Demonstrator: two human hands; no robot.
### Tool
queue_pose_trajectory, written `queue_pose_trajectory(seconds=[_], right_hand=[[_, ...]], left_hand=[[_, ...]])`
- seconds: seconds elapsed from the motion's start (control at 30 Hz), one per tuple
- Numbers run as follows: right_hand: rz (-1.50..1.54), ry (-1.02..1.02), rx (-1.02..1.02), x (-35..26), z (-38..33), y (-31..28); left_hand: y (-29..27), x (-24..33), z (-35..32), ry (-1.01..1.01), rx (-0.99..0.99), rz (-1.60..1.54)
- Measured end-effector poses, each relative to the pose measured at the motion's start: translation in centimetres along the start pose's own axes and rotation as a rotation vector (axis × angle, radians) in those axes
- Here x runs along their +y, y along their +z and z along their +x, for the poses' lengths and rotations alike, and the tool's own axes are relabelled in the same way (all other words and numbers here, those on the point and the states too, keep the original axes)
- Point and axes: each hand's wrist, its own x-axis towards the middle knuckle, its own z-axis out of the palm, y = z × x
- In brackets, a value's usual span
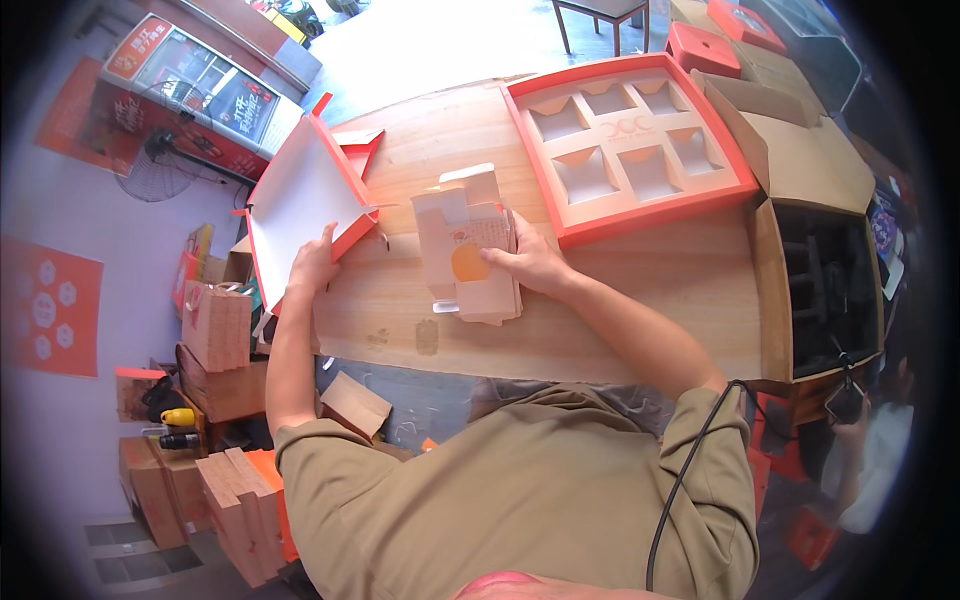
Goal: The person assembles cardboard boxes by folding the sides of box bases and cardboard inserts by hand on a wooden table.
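Note:
My left hand (313, 262) grips the near edge of an orange box lid with a white inside (300, 195), which lies tilted at the left end of the wooden table (620, 310). My right hand (535, 262) rests on a stack of flat, pale cardboard box blanks (465, 250) with an orange circle printed on them, in the middle of the table. An orange tray with several square cut-out compartments (630, 140) lies beyond the stack to the right.
A large open brown carton (815, 200) stands at the table's right end. More orange boxes (705, 45) sit behind it. Cardboard boxes and paper bags (215, 330) pile on the floor at the left. A fan (160, 165) and a drinks fridge (190, 90) stand far left.

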Motion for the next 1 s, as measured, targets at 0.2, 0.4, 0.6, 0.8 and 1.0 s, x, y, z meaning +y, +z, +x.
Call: queue_pose_trajectory(seconds=[0.2,0.4,0.6,0.8,1.0], right_hand=[[0.087,-0.020,0.036,1.1,2.6,2.4],[0.185,0.072,0.119,3.7,11.5,6.7],[-0.016,0.123,0.272,5.7,21.9,15.2],[-0.088,0.085,0.288,7.3,28.6,18.3],[-0.312,-0.088,0.134,3.3,18.1,16.3]], left_hand=[[-3.0,-1.9,-1.6,-0.091,0.211,-0.104],[-6.0,-0.5,-2.5,-0.008,0.345,-0.262],[-7.2,0.0,-3.8,-0.006,0.384,-0.306],[-8.4,3.1,-2.3,0.074,0.365,-0.286],[-3.6,2.1,-4.8,-0.066,0.247,-0.143]])
